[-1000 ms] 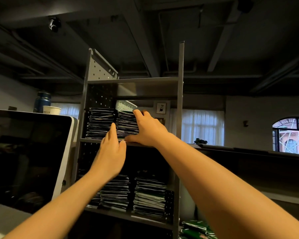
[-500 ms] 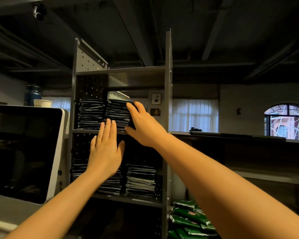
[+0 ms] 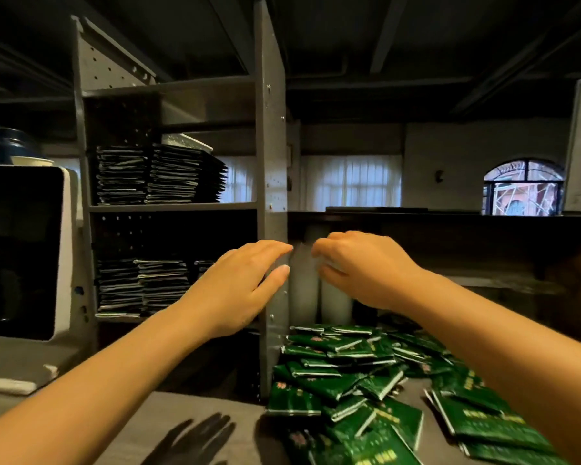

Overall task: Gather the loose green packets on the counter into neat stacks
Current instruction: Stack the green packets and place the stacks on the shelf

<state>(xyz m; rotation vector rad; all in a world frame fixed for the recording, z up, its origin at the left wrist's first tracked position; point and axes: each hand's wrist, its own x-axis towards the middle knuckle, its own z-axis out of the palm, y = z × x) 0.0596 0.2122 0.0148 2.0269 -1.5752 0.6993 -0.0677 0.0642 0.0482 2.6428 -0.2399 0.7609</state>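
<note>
Green foil packets point(image 3: 319, 344) lie in one loose heap, too many to count, on the grey counter point(image 3: 182, 414), right of the grey metal shelf unit point(image 3: 270, 146). Both hands hang palm-down above the counter and grasp nothing. The left hand point(image 3: 239, 286) has straight fingers; the right hand point(image 3: 366, 266) has loosely curled fingers. Each of two shelves carries at least two stacks of dark packets point(image 3: 121, 176). Two white cup columns point(image 3: 304, 290) stand behind the hands.

Dim room, window point(image 3: 349, 181) backlight (edges bowed, blurred).

L hand point(image 3: 239, 290) flat, R hand point(image 3: 366, 266) loosely curled
</note>
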